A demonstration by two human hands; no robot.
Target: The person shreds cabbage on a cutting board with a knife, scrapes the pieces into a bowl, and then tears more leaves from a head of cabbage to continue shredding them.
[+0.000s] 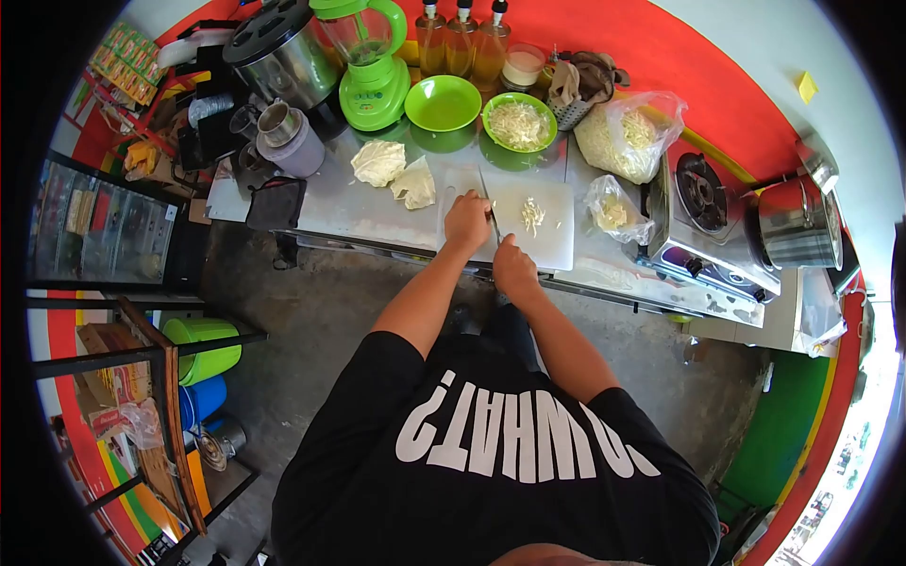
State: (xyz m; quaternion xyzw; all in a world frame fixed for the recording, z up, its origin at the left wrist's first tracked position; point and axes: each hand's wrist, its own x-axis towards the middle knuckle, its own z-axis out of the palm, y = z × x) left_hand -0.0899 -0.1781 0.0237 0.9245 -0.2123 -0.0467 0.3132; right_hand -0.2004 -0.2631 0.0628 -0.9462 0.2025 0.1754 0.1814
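My right hand (514, 269) is closed around the handle of a knife (487, 193), whose blade points away from me over a white cutting board (557, 245). Just left of the blade, my left hand (468, 223) rests on the board with its fingers curled; whatever lies under them is hidden. Thin pale shreds of cabbage (533, 216) lie on the board right of the knife. Beyond the board stands a green bowl (488, 139) holding shredded cabbage (519, 125). Loose cabbage leaves (379, 162) sit on the steel counter to the left.
A second green bowl (443, 102) and a green blender (372, 90) stand behind. Oil bottles (461, 45) line the wall. To the right are a bag of shreds (618, 141), a smaller plastic bag (615, 212), a gas stove (708, 226) and a steel pot (800, 226).
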